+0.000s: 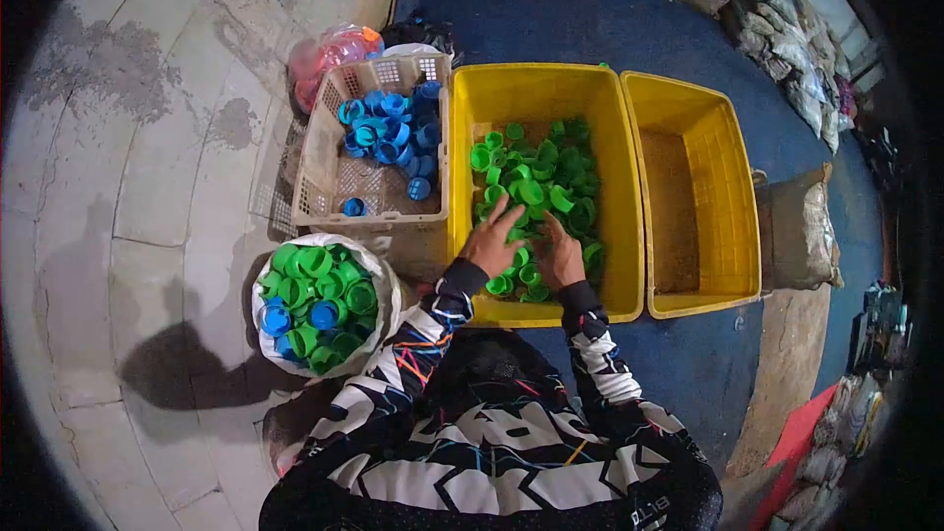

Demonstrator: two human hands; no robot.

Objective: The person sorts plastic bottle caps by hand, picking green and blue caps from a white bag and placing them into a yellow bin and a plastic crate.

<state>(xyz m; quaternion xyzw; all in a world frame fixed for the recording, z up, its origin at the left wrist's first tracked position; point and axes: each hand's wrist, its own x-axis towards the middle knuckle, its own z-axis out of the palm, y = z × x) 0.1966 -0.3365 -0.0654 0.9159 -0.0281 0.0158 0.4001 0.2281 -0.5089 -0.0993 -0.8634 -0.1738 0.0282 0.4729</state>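
Both hands are over the near part of a yellow bin [629,236] that holds many green caps [531,187]. My left hand [494,238] has its fingers spread above the caps on the left side, with nothing seen in it. Just to the right, my right hand [560,254] has its fingers apart, pointing into the bin beside the green caps; I see nothing held in it. The two hands do not touch. Left of me, a white sack [385,320] is full of green caps with several blue ones. A pale crate [374,206] holds blue caps [393,128].
A second yellow bin [703,310] stands against the first on the right, brown residue on its bottom. Beyond it is a filled sack [798,231]. Pink plastic bags [339,51] lie behind the crate. White sacks [787,49] line the far right. A wall [147,187] borders the left.
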